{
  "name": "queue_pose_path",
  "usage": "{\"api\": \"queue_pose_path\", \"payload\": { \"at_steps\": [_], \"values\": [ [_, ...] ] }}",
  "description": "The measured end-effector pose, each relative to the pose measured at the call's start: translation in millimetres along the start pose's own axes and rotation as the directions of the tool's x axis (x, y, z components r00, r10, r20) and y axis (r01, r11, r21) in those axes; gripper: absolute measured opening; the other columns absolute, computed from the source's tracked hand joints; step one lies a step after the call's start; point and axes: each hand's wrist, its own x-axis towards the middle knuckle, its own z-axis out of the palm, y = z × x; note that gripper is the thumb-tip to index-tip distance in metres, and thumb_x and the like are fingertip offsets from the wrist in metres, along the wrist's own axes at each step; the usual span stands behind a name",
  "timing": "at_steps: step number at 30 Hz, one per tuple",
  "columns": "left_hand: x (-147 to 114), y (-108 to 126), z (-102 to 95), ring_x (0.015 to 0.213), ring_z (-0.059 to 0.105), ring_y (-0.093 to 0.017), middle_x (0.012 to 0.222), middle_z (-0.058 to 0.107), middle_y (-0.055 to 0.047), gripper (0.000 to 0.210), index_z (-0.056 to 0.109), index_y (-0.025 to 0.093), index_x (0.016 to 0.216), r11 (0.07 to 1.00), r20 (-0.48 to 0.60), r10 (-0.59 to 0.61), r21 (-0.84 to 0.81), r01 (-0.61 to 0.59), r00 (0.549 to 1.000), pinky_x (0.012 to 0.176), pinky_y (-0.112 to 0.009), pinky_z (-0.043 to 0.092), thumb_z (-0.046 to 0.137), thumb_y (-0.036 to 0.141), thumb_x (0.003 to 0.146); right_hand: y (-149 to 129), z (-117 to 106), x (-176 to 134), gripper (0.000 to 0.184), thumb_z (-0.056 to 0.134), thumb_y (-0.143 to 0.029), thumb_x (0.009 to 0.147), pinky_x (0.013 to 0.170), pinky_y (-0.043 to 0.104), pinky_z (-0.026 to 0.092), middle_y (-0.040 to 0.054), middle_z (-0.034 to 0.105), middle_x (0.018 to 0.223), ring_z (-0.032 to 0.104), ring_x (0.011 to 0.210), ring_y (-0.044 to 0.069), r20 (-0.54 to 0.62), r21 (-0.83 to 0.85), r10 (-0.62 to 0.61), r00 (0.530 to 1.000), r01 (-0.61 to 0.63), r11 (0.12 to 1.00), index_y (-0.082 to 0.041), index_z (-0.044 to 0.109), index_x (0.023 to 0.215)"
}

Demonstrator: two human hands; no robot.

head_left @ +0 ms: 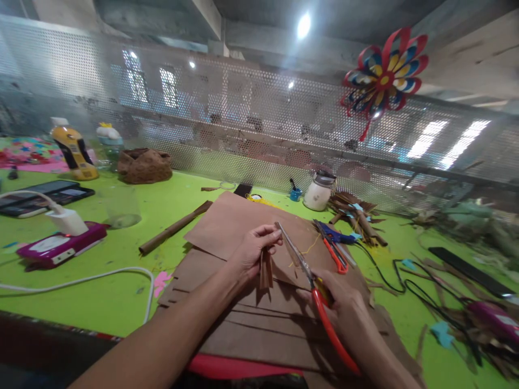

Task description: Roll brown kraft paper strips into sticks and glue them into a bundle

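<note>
My left hand (pixel 263 246) is closed around a small bundle of folded brown paper strips (pixel 265 273), whose loose ends hang below the fingers. In my right hand (pixel 334 297) is a pair of scissors (pixel 324 313) with red handles. Their blades point up and left, and the tips come close to my left fingertips; whether they touch the paper I cannot tell. Below both hands lie stacked brown paper sheets (pixel 251 335), some with slits cut into them. A second pair of red-handled scissors (pixel 340 259) rests on the sheets' right side, beside a blue glue gun (pixel 334 232).
On the green table (pixel 117 302) a rolled brown paper tube (pixel 174 229) lies to the left. A purple power strip (pixel 60 246) with a white plug stands farther left. A glass jar (pixel 319 190) stands at the back. Black cable (pixel 399 283) and paper scraps spread to the right.
</note>
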Motion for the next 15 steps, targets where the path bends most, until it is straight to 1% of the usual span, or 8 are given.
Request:
{"api": "queue_pose_path", "payload": {
  "at_steps": [4,6,10,15],
  "values": [
    [0.3,-0.6,-0.4,0.058,0.051,-0.005,0.068,0.058,-0.002,0.021,0.062,0.010,0.071,1.000,0.016,0.011,-0.001,-0.011,1.000,0.041,-0.011,0.032,0.074,0.021,0.058,-2.3,-2.0,-0.9,0.028,0.055,-0.039,0.076,0.066,0.027,0.044,0.0033,0.063,0.076,0.058,0.069,0.019,-0.010,-0.005,0.013,1.000,-0.013,1.000,-0.021,0.054,0.097],
    [-0.5,-0.5,0.1,0.056,0.050,-0.004,0.067,0.058,-0.002,0.020,0.062,0.011,0.071,1.000,0.032,0.000,0.012,-0.001,0.999,0.042,-0.011,0.032,0.073,0.021,0.059,-3.5,-3.3,0.5,0.030,0.054,-0.041,0.076,0.067,0.028,0.044,0.0040,0.063,0.080,0.058,0.072,0.019,-0.022,-0.004,0.009,1.000,-0.009,1.000,-0.021,0.054,0.097],
    [-3.2,0.5,2.1,0.052,0.047,-0.003,0.062,0.057,-0.001,0.019,0.061,0.011,0.072,0.999,0.063,-0.028,0.043,0.025,0.998,0.042,-0.011,0.032,0.071,0.022,0.062,-4.6,-4.5,4.2,0.030,0.054,-0.042,0.076,0.065,0.026,0.044,0.0042,0.062,0.080,0.058,0.071,0.018,-0.041,0.009,-0.016,0.999,0.017,1.000,-0.019,0.055,0.096],
    [-4.6,2.0,3.4,0.054,0.048,-0.004,0.062,0.056,-0.001,0.018,0.061,0.011,0.071,0.998,0.074,-0.021,0.053,0.017,0.997,0.043,-0.012,0.033,0.071,0.022,0.061,-2.8,-3.0,5.0,0.030,0.054,-0.042,0.076,0.063,0.025,0.045,0.0042,0.063,0.076,0.058,0.067,0.016,-0.057,0.013,-0.051,0.997,0.052,0.999,-0.018,0.056,0.093]
  ]
}}
